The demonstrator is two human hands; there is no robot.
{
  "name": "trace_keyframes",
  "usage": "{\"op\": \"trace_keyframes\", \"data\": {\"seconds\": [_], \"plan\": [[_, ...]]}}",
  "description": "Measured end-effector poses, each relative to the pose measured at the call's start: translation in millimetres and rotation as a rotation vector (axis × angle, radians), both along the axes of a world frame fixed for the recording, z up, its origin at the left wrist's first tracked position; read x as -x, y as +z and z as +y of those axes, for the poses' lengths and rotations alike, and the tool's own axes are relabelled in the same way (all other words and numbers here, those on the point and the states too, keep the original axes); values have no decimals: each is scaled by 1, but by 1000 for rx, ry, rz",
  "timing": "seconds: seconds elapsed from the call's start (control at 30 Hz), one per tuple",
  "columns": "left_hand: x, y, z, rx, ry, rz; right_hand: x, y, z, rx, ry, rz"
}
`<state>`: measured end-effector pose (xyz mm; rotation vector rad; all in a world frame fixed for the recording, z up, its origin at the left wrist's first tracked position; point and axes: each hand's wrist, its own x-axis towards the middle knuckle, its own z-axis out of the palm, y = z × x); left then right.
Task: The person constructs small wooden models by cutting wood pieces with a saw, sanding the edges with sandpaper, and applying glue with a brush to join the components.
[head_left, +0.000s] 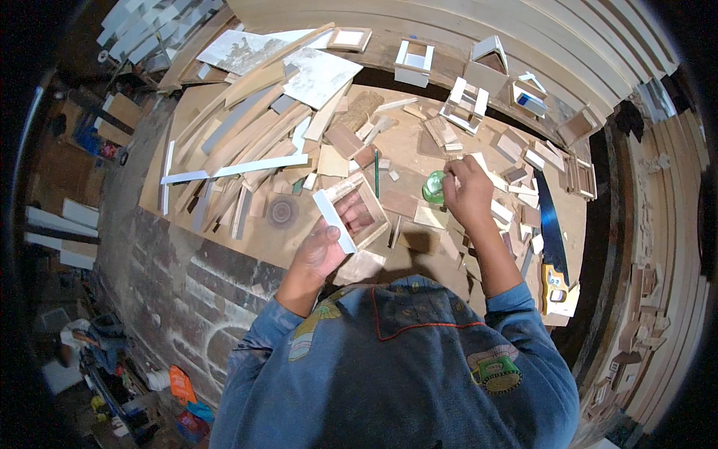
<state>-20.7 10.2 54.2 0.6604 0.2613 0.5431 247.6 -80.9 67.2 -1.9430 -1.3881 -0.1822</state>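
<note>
My left hand [321, 253] grips a small open wooden box frame [372, 200], thumb on its white-faced side and fingers showing through the opening. To the right, my right hand [471, 198] has its fingers closed together right beside a small green see-through container [433, 187] on the worktable. Whatever those fingers pinch, if anything, is hidden by the hand. A dark green pencil-like stick [377, 173] lies just beyond the box frame, among small wood offcuts.
Long wood strips [247, 127] pile up at the left of the worktable [258, 243]. Several small wood-and-white boxes [413, 61] line the back. A handsaw [552, 228] lies along the right edge, with scraps between it and my right arm.
</note>
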Motion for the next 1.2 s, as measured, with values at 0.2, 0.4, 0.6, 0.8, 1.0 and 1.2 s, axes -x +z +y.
{"op": "trace_keyframes", "data": {"seconds": [0.2,0.4,0.6,0.8,1.0,1.2], "plan": [[-3,2,3,24,-24,-60,20,48,-12,-246,278,579],[-6,6,3,78,-30,-66,46,65,-19,-217,479,425],[-6,-1,5,100,-7,-71,57,64,-20,-196,525,405],[-5,-1,6,100,12,-63,56,66,-21,-240,521,378],[-5,-1,8,102,3,-71,54,68,-24,-182,559,385],[-5,5,7,58,5,-30,55,69,-21,-241,516,373]]}}
